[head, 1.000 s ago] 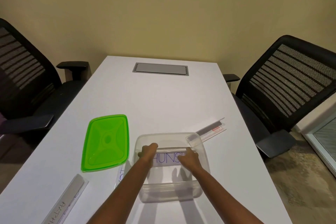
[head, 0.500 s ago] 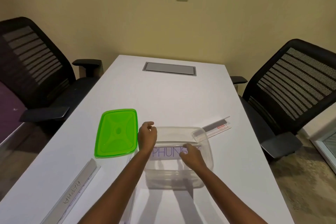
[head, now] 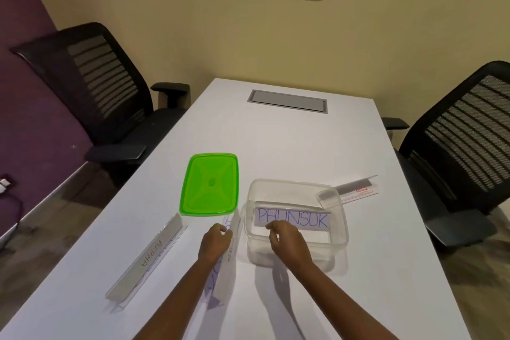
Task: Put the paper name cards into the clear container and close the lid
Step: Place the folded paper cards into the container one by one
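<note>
The clear container [head: 340, 232] stands open on the white table [head: 289, 141]. A white name card reading PHUNSUK [head: 303, 218] leans upright inside it. My right hand [head: 288, 241] reaches over the near rim, fingertips pinched at the card's lower left edge. Left of the container lies a clear holder with a written card [head: 227, 259]; my left hand [head: 215, 241] grips its far end. The green lid [head: 209, 183] lies flat to the left of the container. A holder with a card reading ALPHA [head: 146, 259] lies further left.
An empty clear holder with a red label [head: 349, 190] rests against the container's far right corner. A grey cable hatch [head: 287, 101] sits at the table's far end. Black mesh chairs stand at the left [head: 105, 91] and right [head: 463, 141].
My left hand let go of the PHUNSUK card and moved left to the holder beside the container. The card now stands fully in the container. My view has turned left.
</note>
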